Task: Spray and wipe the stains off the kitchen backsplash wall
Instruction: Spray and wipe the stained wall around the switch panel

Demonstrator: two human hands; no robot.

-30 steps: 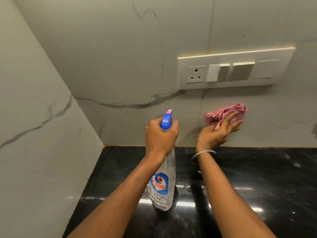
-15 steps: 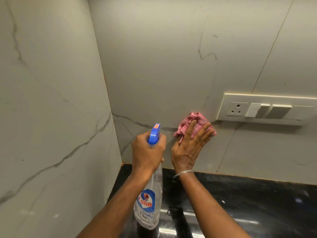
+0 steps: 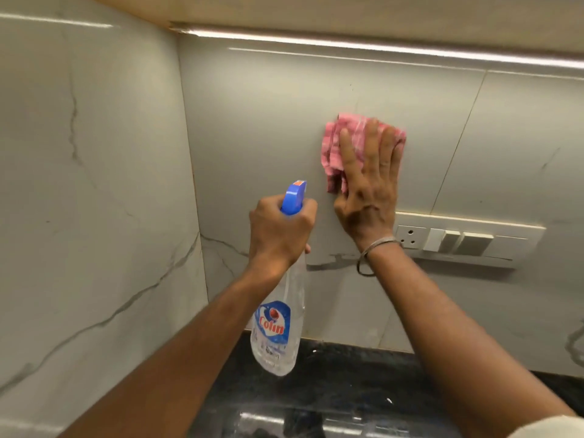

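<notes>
My right hand presses a crumpled pink cloth flat against the pale marble backsplash wall, fingers spread upward over it. The cloth sits above and left of the switch panel, blurred by motion. My left hand grips the neck of a clear spray bottle with a blue nozzle and a blue "Colin" label; the nozzle points at the wall below and left of the cloth. The bottle hangs in the air above the counter.
A white switch panel with a socket is mounted on the wall right of my right wrist. A side wall meets the backsplash at a corner on the left. Black glossy counter lies below; a lit cabinet underside above.
My right hand has slid the cloth up the wall and to the right, from beside the panel to well above it. The bottle rose with my left hand. The view tilted upward.
</notes>
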